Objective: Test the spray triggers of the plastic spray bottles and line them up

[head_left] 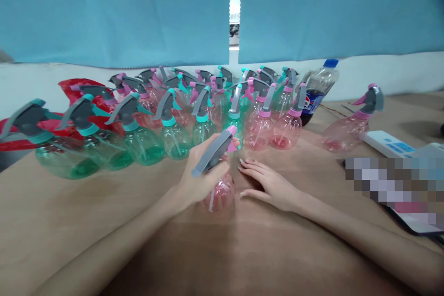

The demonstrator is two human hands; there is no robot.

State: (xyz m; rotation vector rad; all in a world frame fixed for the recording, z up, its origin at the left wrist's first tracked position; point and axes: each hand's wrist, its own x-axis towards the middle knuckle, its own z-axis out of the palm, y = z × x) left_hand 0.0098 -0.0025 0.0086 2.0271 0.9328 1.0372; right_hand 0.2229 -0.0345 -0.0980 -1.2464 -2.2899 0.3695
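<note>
My left hand (201, 166) is wrapped round the neck of a pink spray bottle (222, 192) with a grey and pink trigger head. The bottle stands at the middle of the table, its nozzle facing away from me. Just right of it, my right hand (267, 179) lies palm down on the tabletop, fingers stretched out and holding nothing. Beyond my hands, green spray bottles (144, 145) with teal collars form a front row on the left. Pink spray bottles (286, 132) stand on the right of that row, with several more of both colours behind.
A cola bottle (314, 95) with a blue cap leans behind the row. One pink spray bottle (347, 129) stands apart at the right, by a white device (388, 144) and a blurred-out flat object (398, 194). Red plastic (78, 95) lies at the left. A blue curtain (121, 14) hangs behind.
</note>
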